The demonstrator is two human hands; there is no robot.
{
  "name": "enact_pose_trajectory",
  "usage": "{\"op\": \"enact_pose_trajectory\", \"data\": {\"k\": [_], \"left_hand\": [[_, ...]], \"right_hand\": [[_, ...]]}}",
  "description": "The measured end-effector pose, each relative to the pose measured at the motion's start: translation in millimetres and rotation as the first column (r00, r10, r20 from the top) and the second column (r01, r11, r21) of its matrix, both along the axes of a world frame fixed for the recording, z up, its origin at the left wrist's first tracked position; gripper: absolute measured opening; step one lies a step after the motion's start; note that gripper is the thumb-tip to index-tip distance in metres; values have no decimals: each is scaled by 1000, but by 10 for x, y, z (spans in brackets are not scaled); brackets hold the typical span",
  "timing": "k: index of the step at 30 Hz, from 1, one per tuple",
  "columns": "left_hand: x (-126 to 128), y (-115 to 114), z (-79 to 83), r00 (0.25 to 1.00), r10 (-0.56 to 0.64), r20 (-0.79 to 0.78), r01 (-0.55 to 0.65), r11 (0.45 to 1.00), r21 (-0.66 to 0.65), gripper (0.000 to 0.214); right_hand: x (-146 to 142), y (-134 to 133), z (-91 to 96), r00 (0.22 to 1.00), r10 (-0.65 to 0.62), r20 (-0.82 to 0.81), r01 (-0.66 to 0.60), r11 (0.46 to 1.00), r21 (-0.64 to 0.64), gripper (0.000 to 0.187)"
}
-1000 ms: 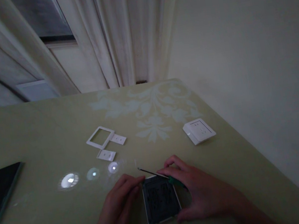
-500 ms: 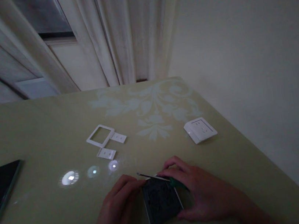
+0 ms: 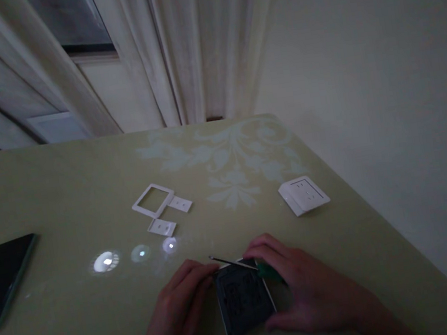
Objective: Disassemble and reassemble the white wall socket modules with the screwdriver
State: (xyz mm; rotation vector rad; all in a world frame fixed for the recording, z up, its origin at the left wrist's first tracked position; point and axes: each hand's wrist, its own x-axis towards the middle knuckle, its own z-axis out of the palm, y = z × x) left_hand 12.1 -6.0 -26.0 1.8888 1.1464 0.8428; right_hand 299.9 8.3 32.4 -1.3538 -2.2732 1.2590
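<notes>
In front of me lies a square socket panel (image 3: 245, 300) with its dark, moulded back up and a thin white edge. My left hand (image 3: 179, 301) has its fingers closed together at the panel's upper left corner. My right hand (image 3: 306, 283) curves around the right side, fingertips at the top edge and thumb by the lower right corner. Under its fingers sits a screwdriver (image 3: 237, 263) with a green handle. The thin shaft points left across the panel's top edge, its tip beyond the panel. Part of the handle is hidden by the hand.
Farther back lie a white square frame (image 3: 138, 205) and two small white plates (image 3: 162, 227). A white wall socket (image 3: 304, 196) rests at the right, near the table's edge. A dark phone (image 3: 4, 278) lies at the far left. Curtains (image 3: 186, 50) hang behind the table (image 3: 86, 198).
The view has shifted slightly, so things on the table appear a little to the right. Both hands keep nearly the same hold on the panel and the screwdriver.
</notes>
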Motion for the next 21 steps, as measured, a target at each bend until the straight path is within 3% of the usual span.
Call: {"op": "enact_pose_trajectory", "data": {"k": [6, 13, 21], "left_hand": [[-39, -20, 21, 993, 113, 25, -113, 994, -9, 13], [11, -96, 105, 992, -32, 124, 18, 993, 120, 22], [10, -121, 56, 992, -87, 96, 74, 988, 135, 22]], "right_hand": [[2, -8, 0, 1000, -3, 18, 3, 1000, 10, 88], [4, -4, 8, 999, 9, 33, -9, 1000, -2, 88], [-20, 26, 29, 997, 42, 69, -41, 999, -16, 88]]}}
